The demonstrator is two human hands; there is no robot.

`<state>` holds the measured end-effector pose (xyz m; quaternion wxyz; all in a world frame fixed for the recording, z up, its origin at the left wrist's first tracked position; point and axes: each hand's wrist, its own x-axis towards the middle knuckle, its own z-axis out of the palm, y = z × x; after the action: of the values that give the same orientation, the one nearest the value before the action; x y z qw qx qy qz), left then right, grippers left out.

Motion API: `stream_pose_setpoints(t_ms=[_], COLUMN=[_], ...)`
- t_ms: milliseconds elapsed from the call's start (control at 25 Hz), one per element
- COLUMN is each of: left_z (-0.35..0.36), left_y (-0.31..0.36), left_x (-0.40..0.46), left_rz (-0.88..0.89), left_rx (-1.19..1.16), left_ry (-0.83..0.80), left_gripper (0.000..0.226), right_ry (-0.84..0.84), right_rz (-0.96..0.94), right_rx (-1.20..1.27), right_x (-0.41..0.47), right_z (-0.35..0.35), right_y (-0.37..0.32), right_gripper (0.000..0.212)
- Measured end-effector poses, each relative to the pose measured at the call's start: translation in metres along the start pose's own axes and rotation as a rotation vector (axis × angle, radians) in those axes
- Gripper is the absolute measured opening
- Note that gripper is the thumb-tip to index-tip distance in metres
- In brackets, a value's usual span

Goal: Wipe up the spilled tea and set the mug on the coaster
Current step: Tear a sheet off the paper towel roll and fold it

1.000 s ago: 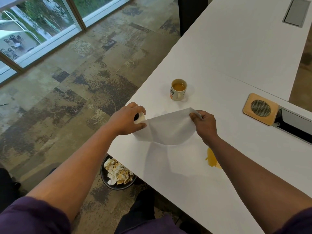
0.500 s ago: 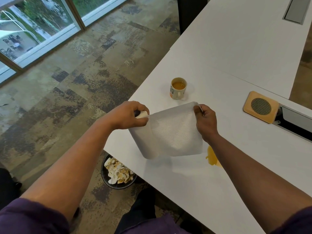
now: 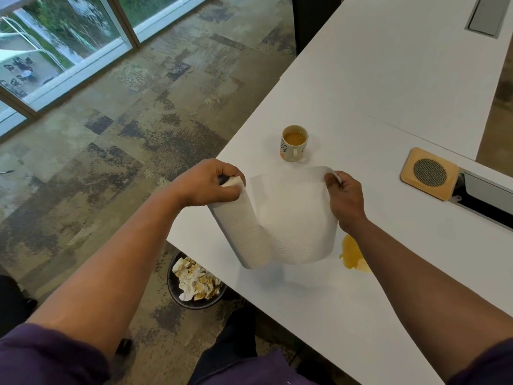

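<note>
Head view: a person is pulling a sheet from a paper towel roll [image 3: 244,232] above the white counter [image 3: 388,79], getting ready to wipe.

The left hand [image 3: 206,184] is clamping the roll's top end in a closed grip, while the right hand [image 3: 344,200] is pinching the upper corner of the embossed, soft sheet [image 3: 297,218], which is hanging curved between them. The amber tea puddle [image 3: 352,254], glossy and irregular, is lying at centre right, partly hidden by the right forearm. The cream ceramic mug [image 3: 293,145], holding tea, is standing above centre; the square wooden coaster [image 3: 429,173] with its round mesh inset is waiting at the right edge, well apart. Next, I judge, the sheet needs tearing free and pressing onto the puddle.
</note>
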<state>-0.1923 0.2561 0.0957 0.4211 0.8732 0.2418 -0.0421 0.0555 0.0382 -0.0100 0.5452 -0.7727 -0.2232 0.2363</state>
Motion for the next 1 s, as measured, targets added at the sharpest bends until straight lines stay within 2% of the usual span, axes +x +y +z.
stream_pose_setpoints(t_ms=[560,800,1000], left_z=[-0.019,-0.013,0.007], left_y=[-0.005,-0.013,-0.023], left_x=[-0.005,-0.005,0.003], left_rz=[-0.012,-0.050,-0.032], left_rx=[-0.004,0.074,0.248], left_ry=[0.016,0.027,0.147], left_gripper=[0.023,0.023,0.030], right_ry=[0.160,0.202,0.219], right_rz=[-0.079,-0.101,-0.067], right_rx=[-0.081,-0.096,-0.071], right_x=[0.005,0.005,0.001], right_z=[-0.012,-0.020,-0.013], right_y=[0.012,0.005,-0.004], right_gripper=[0.019,0.021,0.027])
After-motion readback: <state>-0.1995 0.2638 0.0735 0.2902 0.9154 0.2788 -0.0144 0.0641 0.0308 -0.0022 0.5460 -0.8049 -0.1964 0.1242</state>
